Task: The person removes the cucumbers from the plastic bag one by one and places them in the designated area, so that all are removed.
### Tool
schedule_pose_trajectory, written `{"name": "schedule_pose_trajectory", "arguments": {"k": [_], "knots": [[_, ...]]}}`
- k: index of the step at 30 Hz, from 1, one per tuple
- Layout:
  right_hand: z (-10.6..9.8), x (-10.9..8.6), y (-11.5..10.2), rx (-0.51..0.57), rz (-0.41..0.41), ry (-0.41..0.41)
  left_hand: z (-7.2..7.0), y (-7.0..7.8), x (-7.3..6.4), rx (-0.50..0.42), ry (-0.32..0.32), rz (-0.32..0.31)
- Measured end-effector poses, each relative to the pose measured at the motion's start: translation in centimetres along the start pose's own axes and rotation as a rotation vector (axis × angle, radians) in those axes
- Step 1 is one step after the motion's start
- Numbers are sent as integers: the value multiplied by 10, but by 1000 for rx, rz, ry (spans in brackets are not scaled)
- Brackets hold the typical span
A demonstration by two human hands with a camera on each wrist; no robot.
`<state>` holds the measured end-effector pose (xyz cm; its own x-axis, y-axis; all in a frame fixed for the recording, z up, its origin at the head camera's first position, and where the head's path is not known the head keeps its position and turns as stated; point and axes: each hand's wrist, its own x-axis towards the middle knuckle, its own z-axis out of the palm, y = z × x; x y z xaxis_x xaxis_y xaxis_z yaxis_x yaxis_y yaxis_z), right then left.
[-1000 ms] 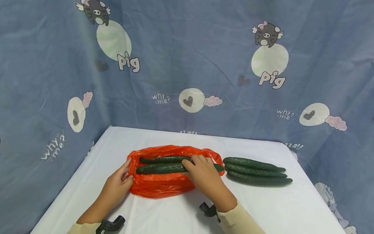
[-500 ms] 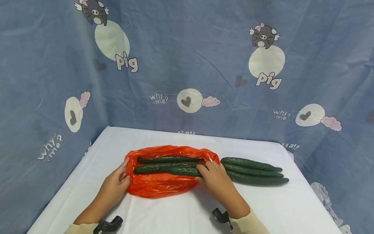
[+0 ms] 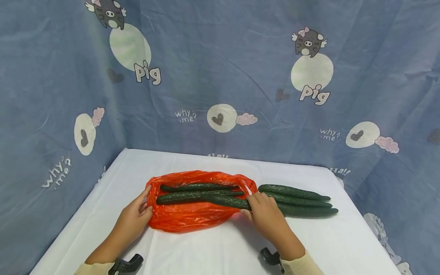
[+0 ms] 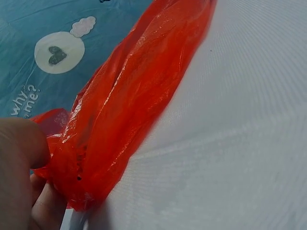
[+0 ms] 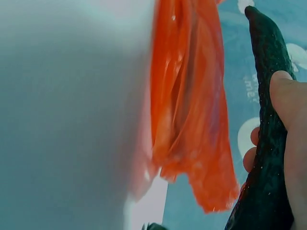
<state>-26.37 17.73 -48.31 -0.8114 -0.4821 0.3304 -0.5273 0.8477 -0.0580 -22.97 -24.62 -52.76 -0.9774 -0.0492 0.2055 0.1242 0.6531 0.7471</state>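
Note:
A red plastic bag (image 3: 178,223) lies on the white cloth with its mouth spread. My left hand (image 3: 135,214) pinches its left edge; the left wrist view shows the crumpled film (image 4: 115,115) between thumb and fingers. Inside the bag two green cucumbers rest side by side, a rear cucumber (image 3: 197,187) and a front cucumber (image 3: 177,197). My right hand (image 3: 268,214) grips a third cucumber (image 3: 228,201) by its right end, its left end overlapping the front one. In the right wrist view, thumb and fingers wrap this dark bumpy cucumber (image 5: 268,153) beside the bag.
Three more cucumbers (image 3: 297,200) lie together on the table just right of the bag, partly behind my right hand. A blue printed curtain (image 3: 192,76) rises behind and beside the white-covered table (image 3: 192,256).
My right hand has moved right, drawing the gripped cucumber rightward so that it stands apart from the front one in the bag. The left hand keeps its hold on the bag's edge.

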Motion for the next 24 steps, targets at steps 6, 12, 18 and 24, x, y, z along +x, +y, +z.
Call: {"name": "schedule_pose_trajectory", "arguments": {"k": [6,12,18,24], "knots": [[-1,-10,16,7,32,14,1,2,1,0,-4,4],[-2,-20,31,-12,59,10,2,4,4,-1,-7,8],[2,-28,44,-53,36,40,2,2,4,23,-5,2],[-1,-38,56,-57,48,72,3,0,1,32,3,-3]]}}
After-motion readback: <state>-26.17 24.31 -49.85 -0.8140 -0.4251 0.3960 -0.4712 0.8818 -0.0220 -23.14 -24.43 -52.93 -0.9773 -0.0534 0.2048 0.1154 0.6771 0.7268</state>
